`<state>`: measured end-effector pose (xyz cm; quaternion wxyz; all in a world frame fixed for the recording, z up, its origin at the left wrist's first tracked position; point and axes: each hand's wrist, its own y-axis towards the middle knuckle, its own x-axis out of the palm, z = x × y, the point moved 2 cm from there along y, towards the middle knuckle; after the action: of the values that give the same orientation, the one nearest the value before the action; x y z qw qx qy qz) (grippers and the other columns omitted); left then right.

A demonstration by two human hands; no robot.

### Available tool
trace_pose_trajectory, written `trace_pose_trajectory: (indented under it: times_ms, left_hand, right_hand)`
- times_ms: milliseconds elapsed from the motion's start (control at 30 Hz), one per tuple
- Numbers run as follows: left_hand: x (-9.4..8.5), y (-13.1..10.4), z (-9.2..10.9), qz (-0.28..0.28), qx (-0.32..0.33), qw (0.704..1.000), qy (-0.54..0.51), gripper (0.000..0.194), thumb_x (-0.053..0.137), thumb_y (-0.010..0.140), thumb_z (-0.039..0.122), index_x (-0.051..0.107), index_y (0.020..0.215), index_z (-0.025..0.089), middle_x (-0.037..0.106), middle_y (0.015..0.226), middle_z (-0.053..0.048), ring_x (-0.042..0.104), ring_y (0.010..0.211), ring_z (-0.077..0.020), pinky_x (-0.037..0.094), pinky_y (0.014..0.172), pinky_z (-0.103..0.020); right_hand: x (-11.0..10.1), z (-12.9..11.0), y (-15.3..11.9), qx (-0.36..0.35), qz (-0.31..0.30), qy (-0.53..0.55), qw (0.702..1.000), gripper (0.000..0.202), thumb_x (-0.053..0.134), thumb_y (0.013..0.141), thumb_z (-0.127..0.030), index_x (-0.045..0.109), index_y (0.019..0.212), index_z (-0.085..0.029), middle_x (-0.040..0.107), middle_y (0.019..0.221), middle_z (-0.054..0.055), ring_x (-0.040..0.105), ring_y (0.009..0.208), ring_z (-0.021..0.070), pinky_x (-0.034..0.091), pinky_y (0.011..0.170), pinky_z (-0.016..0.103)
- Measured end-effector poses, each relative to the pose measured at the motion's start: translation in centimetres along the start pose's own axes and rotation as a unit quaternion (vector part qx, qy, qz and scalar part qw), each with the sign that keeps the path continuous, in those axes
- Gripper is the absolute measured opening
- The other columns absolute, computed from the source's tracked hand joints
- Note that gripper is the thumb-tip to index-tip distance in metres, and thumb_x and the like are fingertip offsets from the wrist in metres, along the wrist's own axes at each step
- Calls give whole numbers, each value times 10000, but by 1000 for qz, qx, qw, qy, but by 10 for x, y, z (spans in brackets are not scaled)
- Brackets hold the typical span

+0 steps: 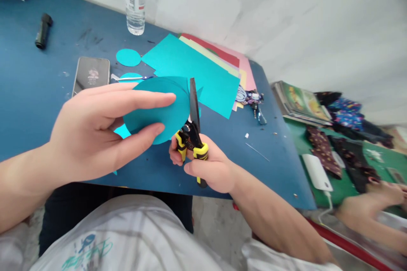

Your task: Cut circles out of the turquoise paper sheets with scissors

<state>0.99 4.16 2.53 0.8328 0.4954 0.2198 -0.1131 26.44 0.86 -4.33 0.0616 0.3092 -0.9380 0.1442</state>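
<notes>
A turquoise sheet of paper (pixel 159 112), mostly rounded with a squarer upper right corner, is pinched between the thumb and fingers of my left hand (pixel 95 127). A curved pencil line runs near its upper edge. My right hand (pixel 210 165) is wrapped round the yellow and black handles of a pair of scissors (pixel 192 123). The dark blades point upward at the paper's right edge. Below and behind the held piece, part of more turquoise paper shows. A cut turquoise oval (pixel 128 57) lies flat farther back.
Colored paper sheets (pixel 197 72) are stacked against the wall. A water bottle (pixel 136 4), a phone (pixel 92 74), a pen (pixel 132 78), a black cylinder (pixel 43 31) and keys (pixel 257 103) lie about the blue table (pixel 254 169). A co-worker's hands (pixel 378 203) are at a green table.
</notes>
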Motion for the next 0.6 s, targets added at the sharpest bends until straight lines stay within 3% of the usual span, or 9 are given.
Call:
trace_pose_trajectory:
  times_ms: [100, 267, 533, 600]
  left_hand:
    - [2, -1, -1, 12, -25, 1000, 0, 395, 800, 926, 80, 893, 1284, 218, 569, 681, 58, 352, 557, -96, 315, 475, -273]
    - [5, -2, -5, 56, -9, 998, -15, 356, 794, 909, 114, 919, 1239, 157, 521, 627, 49, 334, 544, -83, 257, 436, -267]
    - [-3, 2, -3, 17, 7, 1000, -10, 518, 802, 793, 30, 913, 1282, 156, 544, 631, 61, 372, 543, -67, 274, 412, -222]
    - [-4, 2, -2, 15, -7, 1000, -7, 482, 806, 835, 39, 909, 1294, 142, 552, 660, 41, 387, 568, -70, 258, 417, -222]
  right_hand:
    - [1, -1, -1, 0, 5, -4, 1000, 336, 735, 746, -87, 653, 1019, -265, 633, 900, -26, 480, 789, 170, 405, 697, 334]
    - [1, -2, -1, -4, 7, -8, 1000, 325, 736, 752, -99, 657, 1023, -259, 641, 901, -26, 494, 797, 171, 405, 701, 333]
    - [1, -1, -1, -1, 5, 1, 1000, 293, 750, 781, -118, 657, 1021, -258, 640, 895, -29, 503, 789, 169, 421, 706, 330]
    - [1, -2, -1, -3, 8, 2, 1000, 296, 762, 776, -124, 660, 1020, -257, 641, 890, -29, 503, 787, 168, 418, 704, 328]
